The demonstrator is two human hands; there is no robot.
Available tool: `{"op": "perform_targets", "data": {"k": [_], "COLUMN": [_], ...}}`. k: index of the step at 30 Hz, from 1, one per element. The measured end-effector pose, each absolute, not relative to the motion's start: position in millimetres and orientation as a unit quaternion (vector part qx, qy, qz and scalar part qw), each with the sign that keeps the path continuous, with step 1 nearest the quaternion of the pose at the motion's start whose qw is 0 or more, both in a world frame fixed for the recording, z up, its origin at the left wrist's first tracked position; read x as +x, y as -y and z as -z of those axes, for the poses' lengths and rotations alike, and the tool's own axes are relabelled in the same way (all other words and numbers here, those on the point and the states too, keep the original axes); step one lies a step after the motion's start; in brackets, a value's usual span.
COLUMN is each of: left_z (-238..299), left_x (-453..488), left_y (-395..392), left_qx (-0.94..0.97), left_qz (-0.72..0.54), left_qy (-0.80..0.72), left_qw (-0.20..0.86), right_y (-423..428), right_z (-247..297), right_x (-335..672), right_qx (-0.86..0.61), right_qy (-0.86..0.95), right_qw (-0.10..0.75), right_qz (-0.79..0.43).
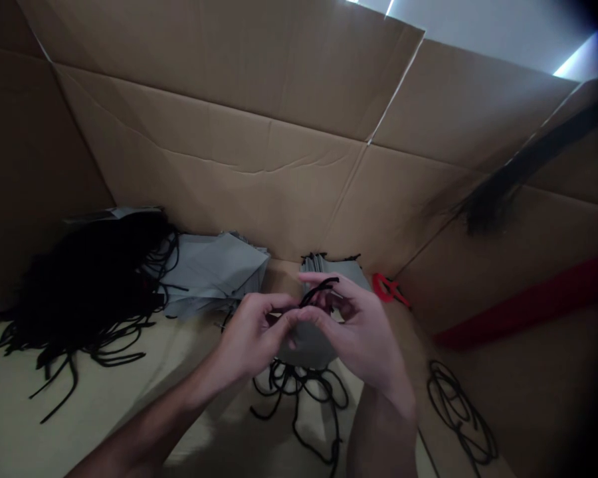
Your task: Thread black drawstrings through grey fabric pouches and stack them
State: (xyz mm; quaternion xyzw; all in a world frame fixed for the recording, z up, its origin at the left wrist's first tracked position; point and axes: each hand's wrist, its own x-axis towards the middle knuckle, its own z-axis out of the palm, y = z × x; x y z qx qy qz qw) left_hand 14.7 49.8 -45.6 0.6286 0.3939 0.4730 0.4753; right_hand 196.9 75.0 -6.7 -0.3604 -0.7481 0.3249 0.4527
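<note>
Both hands meet in the middle of the view, thumbs almost touching, over a grey flat piece point(311, 346). My left hand point(259, 332) is closed, its thumb and forefinger pinching a black cord point(321, 287). My right hand point(351, 322) pinches the same cord from the other side, with its forefinger raised. The cord's loose ends stick up between the fingers; the pinched part is hidden. Below the hands, loops of more black cord point(299, 385) lie on the pale table surface, partly under the grey piece.
A big heap of black cords point(90, 285) lies at left. Beside it are stacked grey pieces point(214, 265); another grey stack point(346, 269) stands behind my right hand. Red-handled scissors point(389, 289) and a coiled black cord point(461, 411) lie at right. Cardboard walls point(219, 133) enclose the back.
</note>
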Motion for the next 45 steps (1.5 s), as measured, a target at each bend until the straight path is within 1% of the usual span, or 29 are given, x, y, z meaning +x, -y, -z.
{"op": "perform_targets", "data": {"k": [5,10,14,19,24,26,30,32,35,39,41,45], "left_z": [41.7,40.3,40.8,39.2,42.6,40.7,27.3,20.2,16.0,22.5,26.1,24.8], "left_x": [10.8,5.0,1.7,0.4,1.3,0.6,-2.8,-4.6,-7.1,-10.6,-11.3,-9.7], "left_y": [-50.2,-53.8,-55.2,-51.7,-46.9,-44.4,-39.1,-37.6,-37.9,-40.0,-40.2,-39.8], "left_qx": [0.673,0.705,0.734,0.741,0.731,0.723,0.673,0.645,0.627,0.643,0.653,0.637], "left_qz": [-0.456,-0.438,-0.435,-0.431,-0.463,-0.474,-0.502,-0.519,-0.533,-0.501,-0.505,-0.567], "left_qy": [-0.412,-0.442,-0.439,-0.446,-0.484,-0.481,-0.459,-0.446,-0.442,-0.411,-0.403,-0.419], "left_qw": [0.411,0.340,0.280,0.258,0.126,0.148,0.289,0.340,0.357,0.407,0.394,0.312], "right_y": [-74.0,-72.0,-72.0,-72.0,-62.2,-55.0,-40.5,-36.3,-36.8,-47.1,-52.9,-59.8], "right_z": [4.2,2.9,3.2,5.5,6.0,2.0,-10.7,-14.4,-11.8,0.1,4.8,8.6], "right_x": [193.5,201.5,207.8,211.1,211.3,209.9,204.7,201.6,196.6,188.6,184.5,178.4], "right_qx": [-0.349,-0.388,-0.389,-0.403,-0.397,-0.381,-0.324,-0.295,-0.271,-0.273,-0.260,-0.243], "right_qy": [0.761,0.729,0.732,0.732,0.739,0.751,0.799,0.825,0.847,0.857,0.862,0.856], "right_qw": [0.483,0.513,0.526,0.524,0.526,0.525,0.494,0.470,0.447,0.432,0.430,0.450], "right_qz": [-0.255,-0.232,-0.192,-0.164,-0.140,-0.125,-0.111,-0.111,-0.099,-0.072,-0.069,-0.078]}}
